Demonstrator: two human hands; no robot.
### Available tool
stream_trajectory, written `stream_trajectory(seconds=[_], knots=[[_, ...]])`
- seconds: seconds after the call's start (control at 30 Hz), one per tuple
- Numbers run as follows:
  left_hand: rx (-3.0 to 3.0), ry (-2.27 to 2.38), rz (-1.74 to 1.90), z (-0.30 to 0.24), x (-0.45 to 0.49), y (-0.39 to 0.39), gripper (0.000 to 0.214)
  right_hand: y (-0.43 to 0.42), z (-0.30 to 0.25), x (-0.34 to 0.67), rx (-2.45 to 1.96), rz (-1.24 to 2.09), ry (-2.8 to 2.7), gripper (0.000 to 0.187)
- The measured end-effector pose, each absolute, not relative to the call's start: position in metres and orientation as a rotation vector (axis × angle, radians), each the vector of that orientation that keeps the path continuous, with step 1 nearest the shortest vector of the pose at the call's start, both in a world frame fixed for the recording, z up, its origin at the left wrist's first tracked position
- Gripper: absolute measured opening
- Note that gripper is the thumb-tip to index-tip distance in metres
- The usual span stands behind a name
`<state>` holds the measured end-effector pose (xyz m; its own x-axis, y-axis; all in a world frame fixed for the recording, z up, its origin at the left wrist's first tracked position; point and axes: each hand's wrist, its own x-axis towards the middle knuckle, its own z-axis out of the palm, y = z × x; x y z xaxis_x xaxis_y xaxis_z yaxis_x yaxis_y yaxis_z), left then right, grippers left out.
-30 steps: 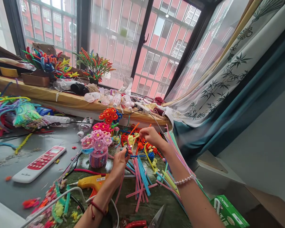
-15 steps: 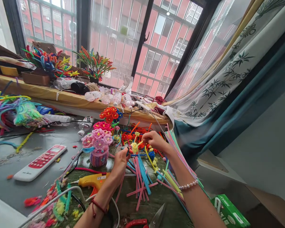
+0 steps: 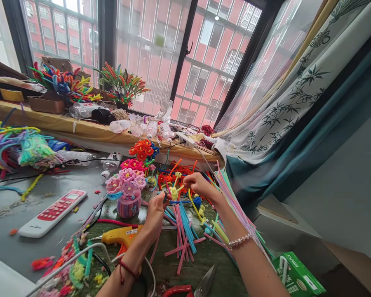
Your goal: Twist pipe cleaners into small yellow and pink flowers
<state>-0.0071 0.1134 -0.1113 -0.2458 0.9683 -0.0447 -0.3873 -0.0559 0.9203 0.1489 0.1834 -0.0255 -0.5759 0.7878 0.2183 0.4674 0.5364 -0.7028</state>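
Yellow chenille piece (image 3: pixel 174 193) sits right of centre in the frame, between the two hands. Right hand (image 3: pixel 199 184): thumb and fingertips pinched narrow on the end of a yellow strand running out of the piece, probably to keep that strand straight and apart from the body. Left hand (image 3: pixel 156 208): fingers curled in round a small dark item (image 3: pixel 165 198), too small to identify; fingertips just beside the yellow piece, can't tell whether they grip it too. Likely kept close to steady it.

Hot glue gun (image 3: pixel 119 236), lower left of centre, indicator lit, partly behind the left forearm; nozzle points left, which probably keeps the tip clear of the fingers. Cut blue and pink stems (image 3: pixel 182 227) in a loose pile below the hands, presumably for easy reach. Scissors (image 3: pixel 205 282) at bottom edge, blade pointing up-right. Pink chenille flowers (image 3: pixel 128 181) stand in a striped pot (image 3: pixel 129 205), left of the left hand, likely upright so petals don't flatten.
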Motion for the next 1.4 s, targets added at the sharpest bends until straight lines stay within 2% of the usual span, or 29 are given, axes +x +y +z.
stream_trajectory(seconds=[0.23,0.43,0.7,0.83,0.93,1.07,1.2,1.3,1.4], knots=[[0.955,1.07,1.498,-0.114,-0.006,0.106,0.03,0.17,-0.022,0.163,-0.942,0.962,-2.054,0.017],[1.275,1.184,1.458,-0.109,-0.005,0.102,0.052,0.155,-0.041,0.165,-0.799,1.055,-1.755,0.038],[1.761,1.564,1.295,-0.1,-0.013,0.1,0.02,0.105,-0.053,0.144,-0.625,1.156,-1.47,0.037],[1.905,1.658,1.161,-0.103,-0.013,0.098,0.017,0.088,-0.045,0.136,-0.523,1.205,-1.416,0.041],[1.964,1.69,1.106,-0.104,-0.013,0.096,0.023,0.081,-0.041,0.133,-0.471,1.245,-1.389,0.04],[2.052,1.554,1.185,-0.092,-0.011,0.09,0.032,0.077,-0.042,0.131,-0.429,1.321,-1.32,0.04],[2.084,1.263,1.313,-0.065,-0.008,0.076,0.026,0.079,-0.051,0.13,-0.435,1.331,-1.259,0.038],[2.088,0.956,1.432,-0.049,-0.007,0.063,0.03,0.082,-0.061,0.129,-0.459,1.332,-1.181,0.037],[2.224,0.87,1.471,-0.042,-0.006,0.056,0.029,0.081,-0.067,0.126,-0.481,1.339,-1.109,0.037]])
